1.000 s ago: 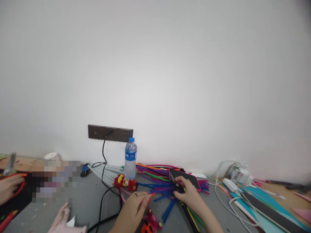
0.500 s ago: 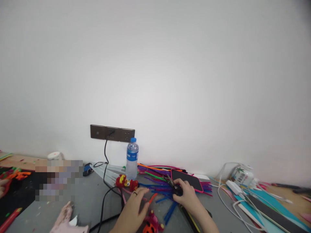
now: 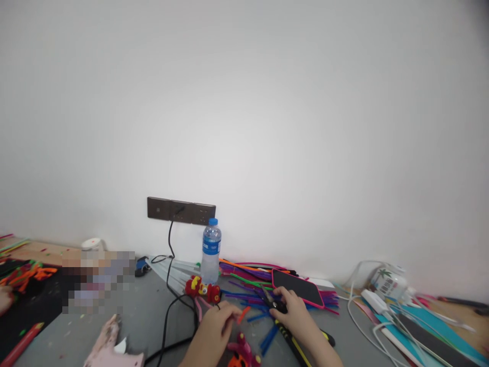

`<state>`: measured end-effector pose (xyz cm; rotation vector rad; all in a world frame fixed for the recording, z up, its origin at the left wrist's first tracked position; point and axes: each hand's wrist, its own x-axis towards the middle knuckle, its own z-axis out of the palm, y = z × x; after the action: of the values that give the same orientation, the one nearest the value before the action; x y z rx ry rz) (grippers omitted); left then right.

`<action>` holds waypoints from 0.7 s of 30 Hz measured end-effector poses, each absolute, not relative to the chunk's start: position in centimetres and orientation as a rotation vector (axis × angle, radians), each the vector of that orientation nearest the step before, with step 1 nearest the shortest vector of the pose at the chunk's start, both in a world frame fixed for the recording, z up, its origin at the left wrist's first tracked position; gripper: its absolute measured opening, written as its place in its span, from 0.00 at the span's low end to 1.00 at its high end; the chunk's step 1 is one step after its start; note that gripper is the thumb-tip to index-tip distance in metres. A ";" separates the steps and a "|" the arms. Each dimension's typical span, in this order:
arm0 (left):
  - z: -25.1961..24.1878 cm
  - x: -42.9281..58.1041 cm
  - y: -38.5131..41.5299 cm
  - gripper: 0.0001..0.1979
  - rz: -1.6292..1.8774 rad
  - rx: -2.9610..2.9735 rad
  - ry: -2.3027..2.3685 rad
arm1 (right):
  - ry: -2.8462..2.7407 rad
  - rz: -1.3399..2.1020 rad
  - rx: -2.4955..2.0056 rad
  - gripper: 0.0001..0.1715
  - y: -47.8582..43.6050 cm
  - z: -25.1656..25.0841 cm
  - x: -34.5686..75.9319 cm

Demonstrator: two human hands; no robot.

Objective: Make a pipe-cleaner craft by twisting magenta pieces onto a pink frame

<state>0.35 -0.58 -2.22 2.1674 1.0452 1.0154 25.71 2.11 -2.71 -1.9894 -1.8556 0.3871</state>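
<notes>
My right hand (image 3: 296,313) is closed around the dark handles of a pair of scissors (image 3: 269,297), whose blades point away to the left. To its left, my left hand (image 3: 214,329) has its fingers drawn together. Its fingertips meet the end of a short orange pipe cleaner (image 3: 244,314), but what they pinch is unclear. Below the fingers lies a pink and orange pipe-cleaner figure (image 3: 243,351). A red and yellow figure (image 3: 202,289) sits beyond the left hand. Cut blue pipe cleaners (image 3: 269,340) lie between the hands.
A water bottle (image 3: 211,255) stands near the wall. Behind the right hand, a pink-edged phone (image 3: 298,288) lies on purple pipe cleaners. A black cable (image 3: 165,326) crosses the left side, and a yellow-black tool (image 3: 292,345) lies under the right forearm. Another person's hand (image 3: 5,299) is far left.
My left hand has gone from spread fingers to fingers drawn together beside the orange pipe cleaner. My right hand keeps the scissors, now slightly lower. The view has shifted a little.
</notes>
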 end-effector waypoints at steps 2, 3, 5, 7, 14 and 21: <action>-1.4 0.3 -1.1 0.17 1.096 2.204 0.946 | -1.820 0.356 -1.891 0.15 2.1 -2.2 25.2; -1.1 0.3 -1.4 0.16 1.129 2.225 0.905 | -1.818 0.347 -1.793 0.15 2.1 -1.8 24.8; -0.7 0.3 -1.8 0.17 1.176 2.313 0.802 | -1.836 0.371 -1.544 0.15 1.9 -1.1 23.6; -0.7 0.4 -2.0 0.17 1.250 2.381 0.725 | -1.847 0.460 -1.330 0.18 1.4 -0.4 21.9; -1.3 1.2 -2.0 0.16 1.281 2.459 0.567 | -1.994 0.843 -1.120 0.32 -1.4 0.4 16.4; 0.1 0.9 -3.0 0.13 1.276 2.346 0.621 | -1.898 0.609 -1.091 0.14 -0.9 0.2 16.4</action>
<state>0.85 -2.98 0.09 2.3464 0.6213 1.2765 16.43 -0.92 0.24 -1.0908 -1.8979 0.6091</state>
